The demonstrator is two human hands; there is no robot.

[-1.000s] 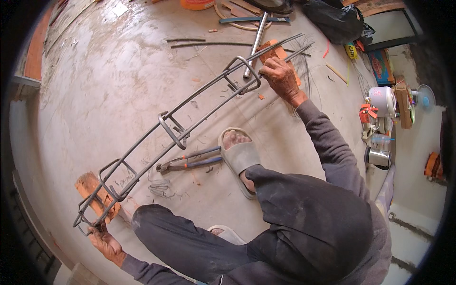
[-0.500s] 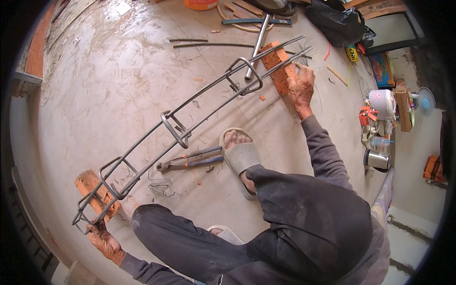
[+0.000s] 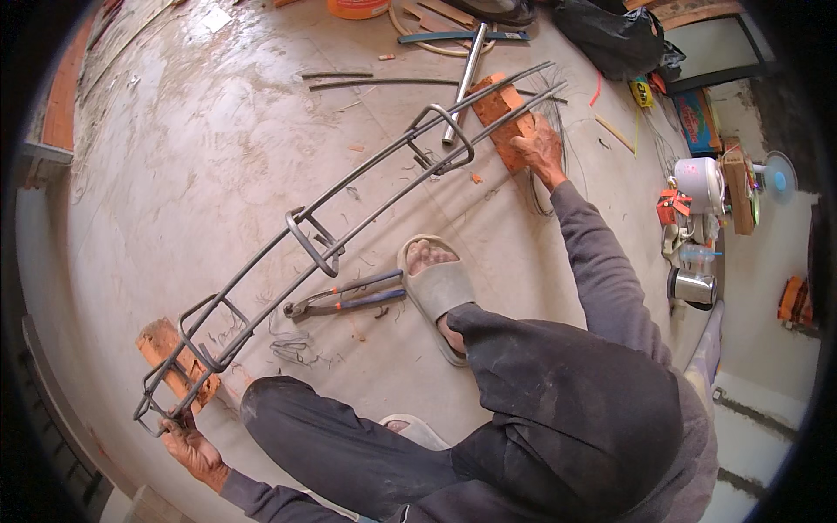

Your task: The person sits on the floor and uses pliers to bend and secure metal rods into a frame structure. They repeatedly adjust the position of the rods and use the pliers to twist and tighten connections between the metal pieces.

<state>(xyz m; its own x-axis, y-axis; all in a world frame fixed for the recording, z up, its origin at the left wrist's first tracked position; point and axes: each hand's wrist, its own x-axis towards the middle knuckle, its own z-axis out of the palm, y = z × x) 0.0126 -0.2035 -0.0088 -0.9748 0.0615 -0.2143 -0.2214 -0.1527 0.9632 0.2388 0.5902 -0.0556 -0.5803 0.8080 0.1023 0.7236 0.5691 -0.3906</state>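
Observation:
A steel rebar cage (image 3: 307, 242), long bars with several bent rectangular stirrups, slants across the floor from lower left to upper right. Its ends rest over two orange bricks, a left brick (image 3: 157, 340) and a right brick (image 3: 495, 106). At the cage's near left end, my left hand (image 3: 196, 449) has its fingers closed on the last stirrup. My right hand (image 3: 542, 150) grips the near end of the right brick, below the bar ends. Pincers (image 3: 349, 303) with blue-and-orange handles lie by my sandalled foot.
A shiny metal pipe (image 3: 465, 83) lies beside the right brick. Loose rebar pieces (image 3: 384, 84) and thin tie wire (image 3: 296, 350) are on the floor. A black bag (image 3: 615, 44) sits far right; a white rice cooker (image 3: 697, 183) and a kettle (image 3: 693, 288) stand at right.
My right hand has shifted slightly down the brick, its fingers now lower on the near end. The left hand stays at the cage's end. The whole view has shifted slightly.

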